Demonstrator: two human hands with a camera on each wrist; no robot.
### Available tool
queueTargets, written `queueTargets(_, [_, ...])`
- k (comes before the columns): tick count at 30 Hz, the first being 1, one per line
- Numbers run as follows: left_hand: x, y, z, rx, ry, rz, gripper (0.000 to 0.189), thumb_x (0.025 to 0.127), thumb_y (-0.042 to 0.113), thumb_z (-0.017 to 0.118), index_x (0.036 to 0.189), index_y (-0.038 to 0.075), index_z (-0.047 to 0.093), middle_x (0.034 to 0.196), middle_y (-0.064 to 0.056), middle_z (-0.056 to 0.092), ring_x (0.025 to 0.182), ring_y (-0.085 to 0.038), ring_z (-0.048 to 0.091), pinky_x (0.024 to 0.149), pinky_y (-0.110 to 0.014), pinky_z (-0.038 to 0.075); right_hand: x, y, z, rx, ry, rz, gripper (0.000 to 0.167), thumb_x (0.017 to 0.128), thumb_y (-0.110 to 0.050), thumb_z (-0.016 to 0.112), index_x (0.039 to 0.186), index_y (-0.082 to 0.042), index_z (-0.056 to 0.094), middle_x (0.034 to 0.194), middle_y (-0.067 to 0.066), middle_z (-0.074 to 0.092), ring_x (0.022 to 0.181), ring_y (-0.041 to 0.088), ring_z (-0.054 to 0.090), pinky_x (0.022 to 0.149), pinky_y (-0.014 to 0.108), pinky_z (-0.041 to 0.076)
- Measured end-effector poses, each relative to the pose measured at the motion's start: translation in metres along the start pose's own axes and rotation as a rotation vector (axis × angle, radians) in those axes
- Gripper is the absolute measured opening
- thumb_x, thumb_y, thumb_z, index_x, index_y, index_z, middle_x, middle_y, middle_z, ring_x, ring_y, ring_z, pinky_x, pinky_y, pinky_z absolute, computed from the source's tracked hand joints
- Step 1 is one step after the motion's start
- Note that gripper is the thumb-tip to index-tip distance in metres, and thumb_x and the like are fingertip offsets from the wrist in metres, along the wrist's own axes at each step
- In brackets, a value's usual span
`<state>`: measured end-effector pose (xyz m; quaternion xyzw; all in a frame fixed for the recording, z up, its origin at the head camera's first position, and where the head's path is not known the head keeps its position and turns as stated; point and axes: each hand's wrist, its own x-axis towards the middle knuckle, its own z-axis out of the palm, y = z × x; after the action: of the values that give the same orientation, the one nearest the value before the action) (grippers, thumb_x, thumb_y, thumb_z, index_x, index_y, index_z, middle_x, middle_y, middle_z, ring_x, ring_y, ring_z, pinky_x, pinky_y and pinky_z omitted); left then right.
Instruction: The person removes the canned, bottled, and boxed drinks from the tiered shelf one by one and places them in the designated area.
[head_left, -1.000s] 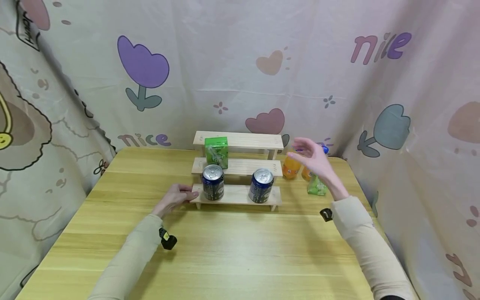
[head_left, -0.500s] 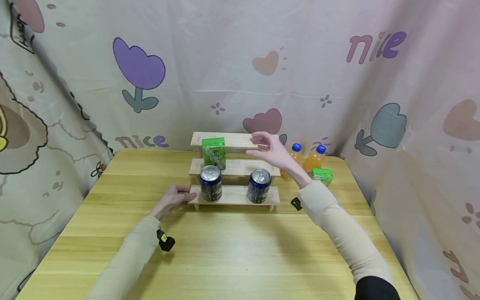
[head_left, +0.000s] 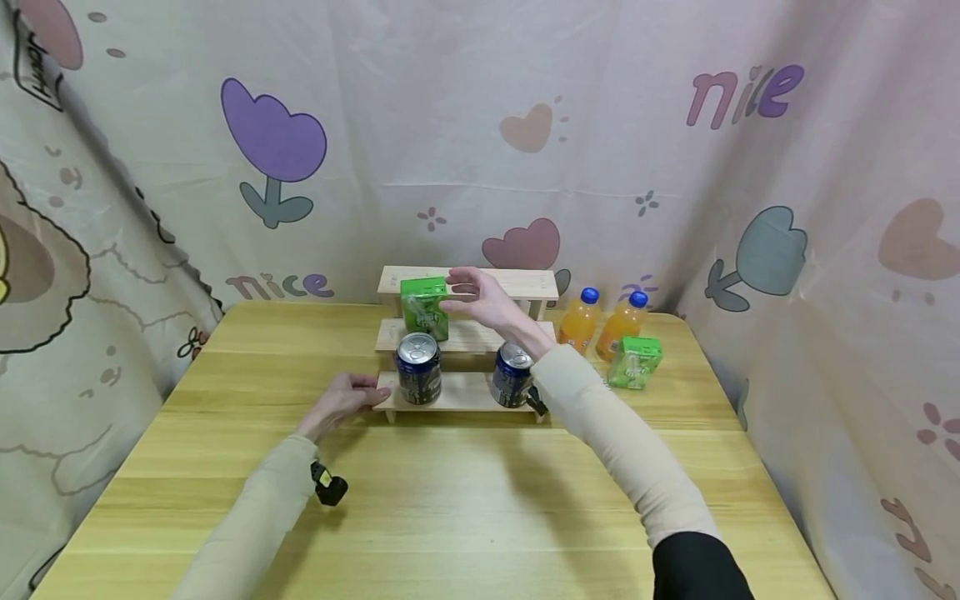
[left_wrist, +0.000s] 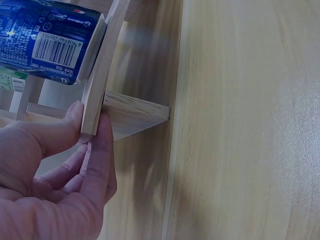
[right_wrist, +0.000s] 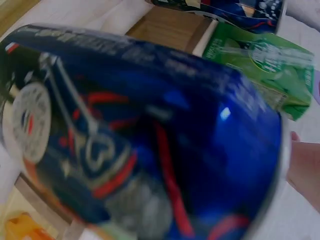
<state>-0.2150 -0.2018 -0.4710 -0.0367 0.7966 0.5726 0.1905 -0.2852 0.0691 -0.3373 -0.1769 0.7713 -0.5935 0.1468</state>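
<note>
My left hand [head_left: 343,402] pinches the left end of the bottom step of a three-step wooden shelf [head_left: 467,392], thumb on top and fingers beneath, as the left wrist view shows. My right hand [head_left: 489,302] reaches across the middle step, fingers spread and holding nothing, fingertips right at the side of a green drink carton [head_left: 424,308]. That carton stands upright at the left of the middle step. On the bottom step stand two dark blue cans, the left can [head_left: 418,368] and the right can [head_left: 512,375], which my sleeve partly covers. The right can fills much of the right wrist view.
To the right of the shelf stand two orange juice bottles [head_left: 579,321] with blue caps. A second green carton [head_left: 635,363] stands in front of them on the wooden table [head_left: 450,508]. A patterned curtain [head_left: 405,108] hangs behind and along both sides.
My right hand has moved left from the bottles, over the shelf, to the green carton on the middle step. The left hand keeps its grip on the bottom step.
</note>
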Motion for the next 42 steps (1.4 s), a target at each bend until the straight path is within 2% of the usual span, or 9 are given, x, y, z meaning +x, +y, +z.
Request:
queueTargets(7, [-0.001,0.001,0.001,-0.007,0.0,0.001,0.058,0.097,0.009,0.065,0.137,-0.024,0.039,0.131,-0.039,0.054,0.085,-0.009,0.065,0.083,-0.026,0.062,0.01,0.003,0.011,0.069,-0.008,0.045,0.067,0.094,-0.003,0.067,0.153,-0.003,0.035,0.153,0.019,0.045,0.141,0.034,0.046,0.121,0.043,0.039])
queueTargets(12, [-0.001,0.001,0.001,-0.026,-0.004,0.003,0.057,0.097,0.008,0.065,0.137,-0.024,0.039,0.128,-0.037,0.056,0.085,-0.009,0.064,0.082,-0.025,0.062,0.015,0.006,0.015,0.088,-0.012,0.046,0.055,0.096,-0.002,0.064,0.147,-0.002,0.043,0.144,0.02,0.052,0.136,0.035,0.051,0.115,0.042,0.046])
queueTargets(18, [-0.002,0.001,0.001,-0.01,0.006,-0.009,0.06,0.097,0.01,0.065,0.139,-0.024,0.037,0.133,-0.04,0.052,0.087,-0.011,0.065,0.086,-0.029,0.062,0.016,0.007,0.016,0.048,0.011,0.02,0.043,0.097,-0.003,0.063,0.139,-0.002,0.052,0.137,0.018,0.055,0.131,0.034,0.057,0.11,0.041,0.051])
queueTargets(24, [-0.001,0.002,0.0,0.023,0.013,-0.019,0.061,0.097,0.013,0.066,0.139,-0.022,0.038,0.131,-0.039,0.055,0.089,-0.013,0.066,0.091,-0.034,0.061,0.011,0.001,0.011,0.041,0.046,-0.053,0.042,0.096,-0.001,0.063,0.137,0.001,0.054,0.135,0.02,0.055,0.123,0.032,0.06,0.101,0.037,0.057])
queueTargets(28, [-0.001,0.002,0.001,0.031,0.019,-0.024,0.061,0.097,0.013,0.067,0.139,-0.021,0.04,0.13,-0.038,0.057,0.088,-0.013,0.066,0.092,-0.035,0.061,0.003,-0.01,-0.001,0.051,0.054,-0.094,0.04,0.096,-0.002,0.064,0.135,-0.001,0.056,0.134,0.018,0.055,0.117,0.027,0.06,0.096,0.036,0.06])
queueTargets(33, [0.0,0.002,-0.001,0.014,0.015,-0.033,0.06,0.097,0.012,0.066,0.139,-0.021,0.04,0.135,-0.039,0.052,0.091,-0.016,0.066,0.092,-0.033,0.061,-0.011,-0.019,-0.024,0.028,0.057,-0.124,0.042,0.096,-0.004,0.064,0.137,-0.003,0.056,0.128,0.018,0.062,0.106,0.02,0.063,0.097,0.043,0.059])
queueTargets(36, [0.0,0.001,-0.001,0.003,0.009,-0.032,0.059,0.096,0.011,0.066,0.139,-0.021,0.04,0.134,-0.038,0.052,0.092,-0.017,0.066,0.092,-0.033,0.061,-0.023,-0.023,-0.044,0.0,0.067,-0.137,0.042,0.097,-0.006,0.063,0.139,-0.003,0.054,0.117,0.012,0.066,0.099,0.015,0.063,0.095,0.039,0.059])
queueTargets(39, [0.0,0.001,0.0,0.01,0.017,-0.03,0.056,0.096,0.011,0.067,0.137,-0.02,0.043,0.127,-0.034,0.058,0.088,-0.015,0.065,0.09,-0.031,0.061,-0.038,-0.026,-0.066,-0.024,0.093,-0.128,0.043,0.097,-0.006,0.063,0.139,-0.004,0.054,0.108,0.002,0.066,0.096,0.012,0.061,0.09,0.03,0.058])
queueTargets(42, [0.0,0.001,0.0,0.037,0.018,-0.019,0.056,0.096,0.012,0.067,0.135,-0.021,0.045,0.12,-0.031,0.063,0.086,-0.013,0.064,0.088,-0.032,0.061,-0.053,-0.025,-0.088,-0.03,0.123,-0.107,0.042,0.097,-0.004,0.063,0.138,-0.005,0.055,0.103,-0.002,0.063,0.093,0.012,0.06,0.083,0.024,0.056])
